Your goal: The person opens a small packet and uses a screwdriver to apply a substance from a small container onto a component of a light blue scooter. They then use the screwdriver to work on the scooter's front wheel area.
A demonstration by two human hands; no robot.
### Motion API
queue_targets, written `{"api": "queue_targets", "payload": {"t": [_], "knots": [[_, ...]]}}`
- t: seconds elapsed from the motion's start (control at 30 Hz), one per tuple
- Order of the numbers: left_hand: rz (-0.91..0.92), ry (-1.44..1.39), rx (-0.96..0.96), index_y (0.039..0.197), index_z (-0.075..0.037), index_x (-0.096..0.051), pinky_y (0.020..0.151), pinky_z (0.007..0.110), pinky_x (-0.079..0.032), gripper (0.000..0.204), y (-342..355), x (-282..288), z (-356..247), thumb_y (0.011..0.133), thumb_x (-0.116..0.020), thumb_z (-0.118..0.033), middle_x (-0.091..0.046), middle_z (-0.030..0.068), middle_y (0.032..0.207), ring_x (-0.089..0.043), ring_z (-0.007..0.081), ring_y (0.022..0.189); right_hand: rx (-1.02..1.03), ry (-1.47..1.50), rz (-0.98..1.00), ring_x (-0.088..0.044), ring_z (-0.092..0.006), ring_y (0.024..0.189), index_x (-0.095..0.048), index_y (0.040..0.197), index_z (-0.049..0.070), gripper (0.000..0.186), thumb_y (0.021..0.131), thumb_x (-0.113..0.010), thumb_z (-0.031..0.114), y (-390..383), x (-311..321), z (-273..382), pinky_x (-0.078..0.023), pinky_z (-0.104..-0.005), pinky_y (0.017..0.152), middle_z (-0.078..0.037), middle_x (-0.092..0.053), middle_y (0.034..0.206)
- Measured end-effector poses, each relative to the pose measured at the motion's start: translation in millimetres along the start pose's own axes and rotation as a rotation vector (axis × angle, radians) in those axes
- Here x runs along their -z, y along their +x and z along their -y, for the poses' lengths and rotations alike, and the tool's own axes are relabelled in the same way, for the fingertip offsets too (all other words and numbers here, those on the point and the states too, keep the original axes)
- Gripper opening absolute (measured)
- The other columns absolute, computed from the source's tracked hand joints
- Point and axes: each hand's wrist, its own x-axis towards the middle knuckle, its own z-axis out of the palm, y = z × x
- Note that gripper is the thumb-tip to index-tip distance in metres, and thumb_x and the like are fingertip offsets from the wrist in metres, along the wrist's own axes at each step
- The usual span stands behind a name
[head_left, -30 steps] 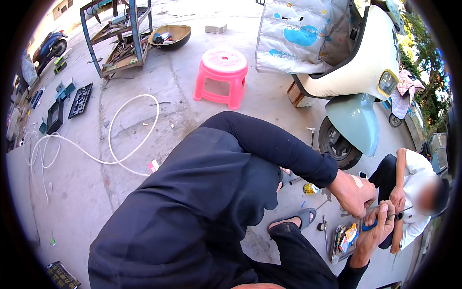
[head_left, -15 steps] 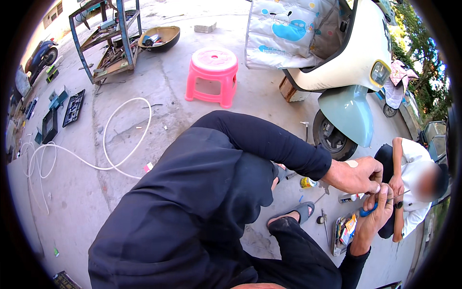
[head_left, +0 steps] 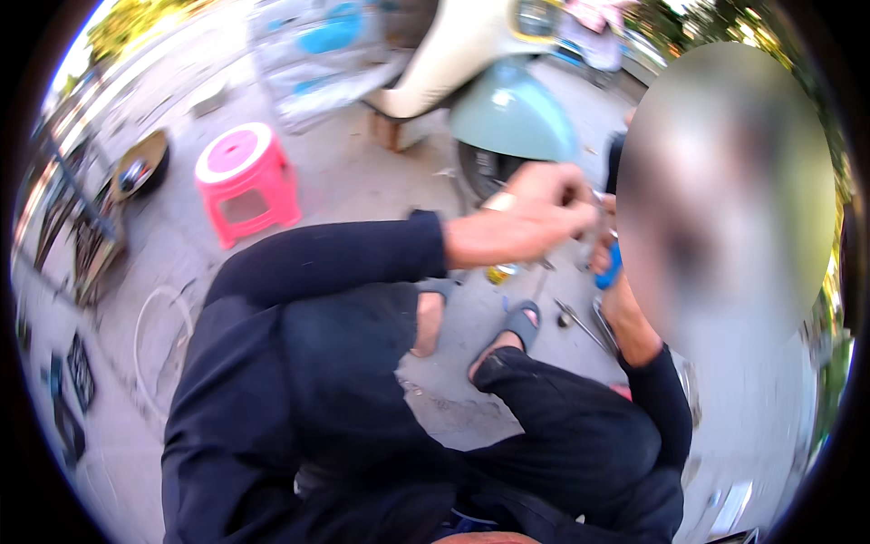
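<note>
My left hand (head_left: 542, 218) is closed, its fingers pinched together in front of the scooter's pale blue front fender (head_left: 513, 113). What it pinches is blurred and too small to name. Close to its fingertips, my right hand (head_left: 620, 292) is wrapped round a blue-handled tool (head_left: 610, 268). The tool's working end is lost in the blur. Below the hands, a yellow can (head_left: 500, 273) stands on the ground near my feet. A long metal tool (head_left: 583, 325) lies on the concrete beside my sandal (head_left: 520, 328).
A pink plastic stool (head_left: 245, 186) stands to the left. Farther left are a round bowl (head_left: 142, 165) with items in it and a metal rack (head_left: 82, 195). A white hose (head_left: 145, 340) curls on the ground. Another person (head_left: 615, 163), mostly blurred out, is close at the right.
The view has swung right, so stool and scooter sit farther left in it. Both hands appear higher and farther left, still close together. The blurred person takes up more of the right side.
</note>
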Motion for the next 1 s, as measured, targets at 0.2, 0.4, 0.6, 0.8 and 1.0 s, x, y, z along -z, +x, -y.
{"api": "queue_targets", "payload": {"t": [0.2, 0.4, 0.6, 0.8, 1.0], "knots": [[-0.041, -0.322, 0.044, 0.1, -0.002, -0.061, 0.081, 0.03, -0.059, 0.009, 8.7, -2.3, 5.9, 0.101, -0.063, -0.011, -0.071, 0.0077, 0.096, -0.071, 0.0143, 0.088, -0.206, 0.052, 0.099, -0.049, -0.0091, 0.063, -0.071, 0.108, -0.003, 0.049, 0.111, -0.042, 0.036, 3.2, -3.3, 8.0, -0.04, -0.0254, 0.057, -0.001, -0.055, 0.076], [-0.073, -0.311, 0.014, 0.101, -0.002, -0.062, 0.081, 0.031, -0.059, 0.008, 5.4, 2.2, 7.4, 0.101, -0.062, -0.01, -0.071, 0.0078, 0.097, -0.071, 0.0158, 0.088, -0.256, 0.002, 0.173, -0.052, -0.0091, 0.065, -0.071, 0.104, -0.003, 0.042, 0.11, -0.048, 0.032, -5.3, -11.7, 5.7, -0.04, -0.0251, 0.058, -0.001, -0.056, 0.074], [-0.096, -0.324, 0.021, 0.101, -0.002, -0.062, 0.081, 0.031, -0.058, 0.007, 6.5, 2.0, 9.2, 0.1, -0.062, -0.009, -0.072, 0.0085, 0.098, -0.071, 0.0161, 0.087, -0.273, 0.017, 0.222, -0.051, -0.0088, 0.067, -0.072, 0.102, -0.004, 0.042, 0.11, -0.049, 0.031, -7.7, -9.9, 6.1, -0.041, -0.025, 0.06, 0.0, -0.056, 0.072], [-0.127, -0.362, 0.052, 0.1, -0.001, -0.062, 0.081, 0.032, -0.059, 0.007, 9.3, 1.5, 13.4, 0.1, -0.061, -0.008, -0.073, 0.0108, 0.099, -0.072, 0.017, 0.087, -0.271, -0.027, 0.243, -0.05, -0.0084, 0.067, -0.073, 0.102, -0.004, 0.042, 0.109, -0.05, 0.03, -8.0, -7.5, 5.9, -0.04, -0.0248, 0.062, 0.001, -0.056, 0.071], [-0.133, -0.388, 0.05, 0.1, 0.0, -0.061, 0.079, 0.032, -0.06, 0.006, 10.8, 1.1, 16.9, 0.1, -0.061, -0.007, -0.074, 0.0121, 0.099, -0.072, 0.0175, 0.086, -0.26, -0.031, 0.258, -0.05, -0.0081, 0.068, -0.073, 0.103, -0.004, 0.042, 0.109, -0.05, 0.03, -8.6, -6.4, 0.9, -0.04, -0.0247, 0.062, 0.0, -0.056, 0.07]]}}
